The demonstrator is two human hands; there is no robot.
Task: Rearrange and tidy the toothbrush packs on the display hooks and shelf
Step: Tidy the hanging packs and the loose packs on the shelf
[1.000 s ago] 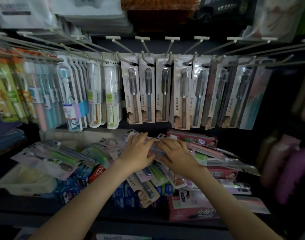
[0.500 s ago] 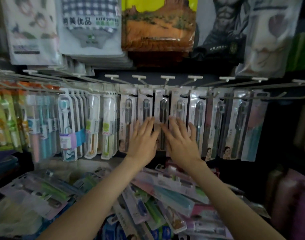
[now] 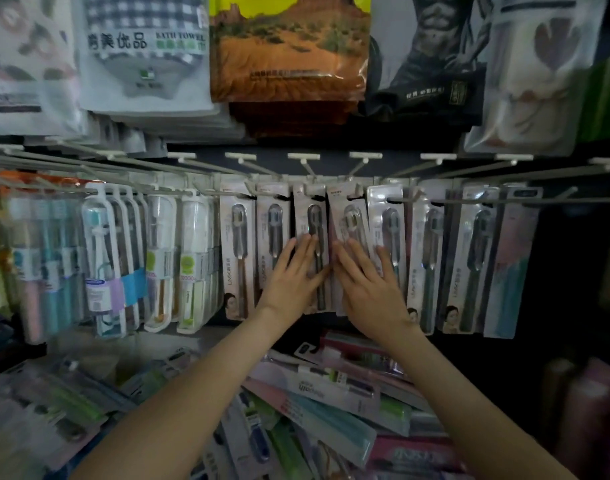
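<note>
Hanging toothbrush packs (image 3: 237,254) run in a row along the wire display hooks (image 3: 305,166), mid-frame.

Left hand (image 3: 293,271) lies flat on the centre pack (image 3: 312,216). Right hand (image 3: 369,282) lies flat on the tilted pack (image 3: 348,209) just beside it, whose top leans left. Neither grip is closed: the fingers are straight and slightly spread, pressing on the pack fronts and holding nothing. The two hands sit close together, side by side.

Handling, as judged:
- **Build:** light card backing under a clear blister, probably stiff lengthwise and flexing a little across. The plastic face looks slick.
- **On the hook:** each pack hangs from one hole and so swings freely; a flat push should square it.
- **Weak point:** likely the card around the hole, which could tear if tugged downward.
- **Best hold:** pinch the lower card edges beside the blister, then slide along the hook.

Below the row lies a heap of loose packs (image 3: 331,389), overlapping at odd angles and likely to slip over one another.
</note>
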